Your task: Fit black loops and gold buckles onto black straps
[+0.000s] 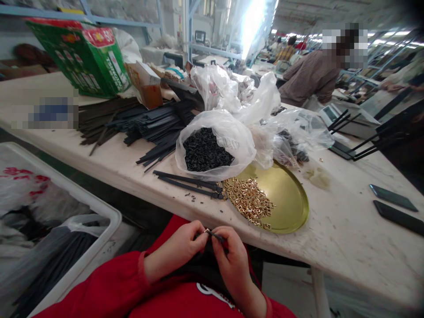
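Close to my body, below the table edge, both hands meet in a pinch. My left hand [187, 240] has thumb and forefinger closed on a small gold buckle [207, 231]. In my right hand [232, 254], the fingers grip the end of a black strap [217, 237], which touches the buckle; the rest of the strap is mostly hidden. Just beyond my hands, a round gold tray [286, 194] carries a heap of small gold buckles [253, 201]. Left of it lie a few black straps [188, 183] with fitted ends beside the tray rim.
A clear plastic bag [243, 154] of small black loops [205, 150] stands behind the tray. Bundles of dark straps [149, 121] lie further left, near a green box [82, 66]. Two phones [392, 197] rest at right. A white bin [114, 221] stands at lower left. A person [308, 77] leans beyond the table.
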Demonstrator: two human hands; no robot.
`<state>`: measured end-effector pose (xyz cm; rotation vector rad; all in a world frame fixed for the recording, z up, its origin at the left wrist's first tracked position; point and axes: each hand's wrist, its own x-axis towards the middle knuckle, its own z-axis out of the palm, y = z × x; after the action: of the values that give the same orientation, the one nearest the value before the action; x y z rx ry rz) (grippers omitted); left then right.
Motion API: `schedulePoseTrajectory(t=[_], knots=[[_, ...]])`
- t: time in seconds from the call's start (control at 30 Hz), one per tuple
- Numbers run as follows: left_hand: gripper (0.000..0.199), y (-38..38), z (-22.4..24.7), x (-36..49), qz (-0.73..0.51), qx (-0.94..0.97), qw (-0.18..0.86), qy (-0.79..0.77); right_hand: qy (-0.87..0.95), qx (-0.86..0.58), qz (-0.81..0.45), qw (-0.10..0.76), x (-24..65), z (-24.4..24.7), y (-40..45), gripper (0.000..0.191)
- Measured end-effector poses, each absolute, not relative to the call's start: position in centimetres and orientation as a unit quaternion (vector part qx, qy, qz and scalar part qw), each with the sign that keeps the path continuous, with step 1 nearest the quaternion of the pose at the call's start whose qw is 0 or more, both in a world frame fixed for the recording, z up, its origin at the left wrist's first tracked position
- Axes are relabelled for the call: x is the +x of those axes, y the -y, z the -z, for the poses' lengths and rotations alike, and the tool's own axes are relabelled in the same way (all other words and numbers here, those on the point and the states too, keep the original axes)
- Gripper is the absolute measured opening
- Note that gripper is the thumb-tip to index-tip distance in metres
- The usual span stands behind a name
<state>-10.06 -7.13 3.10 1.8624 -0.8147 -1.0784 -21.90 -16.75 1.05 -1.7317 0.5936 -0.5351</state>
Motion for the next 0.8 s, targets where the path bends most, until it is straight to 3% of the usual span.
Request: schedulePoseTrajectory(t=[0.07,0.23,0.37,0.5,0.6,0.67,0.8], knots=[[0.022,6.9,-3.2,-10.2,0.422,0.739,0.408,0.331,-0.265,-0.742,0.210,0.579,-22.1,-0.9,16.9,0.009],[0.027,6.6,-3.4,-9.4,0.459,0.724,0.392,0.334,-0.262,-0.676,0.100,0.681,-21.3,-0.6,17.6,0.022],[0.028,7.4,-3.2,-8.3,0.459,0.725,0.411,0.308,-0.213,-0.707,0.060,0.672,-20.1,-0.8,18.4,0.026],[0.025,8.6,-3.3,-6.9,0.445,0.709,0.423,0.348,-0.165,-0.813,0.034,0.557,-17.3,-2.5,22.3,0.027],[0.022,9.5,-3.3,-5.4,0.426,0.731,0.394,0.359,-0.195,-0.865,0.155,0.436,-13.1,-4.4,27.6,0.022],[0.021,10.0,-2.9,-4.3,0.407,0.747,0.390,0.352,-0.215,-0.904,0.198,0.312,-9.5,-5.1,31.2,0.017],[0.024,10.6,-1.9,-2.7,0.389,0.757,0.407,0.330,-0.211,-0.934,0.164,0.237,-2.9,-4.8,35.2,0.015]])
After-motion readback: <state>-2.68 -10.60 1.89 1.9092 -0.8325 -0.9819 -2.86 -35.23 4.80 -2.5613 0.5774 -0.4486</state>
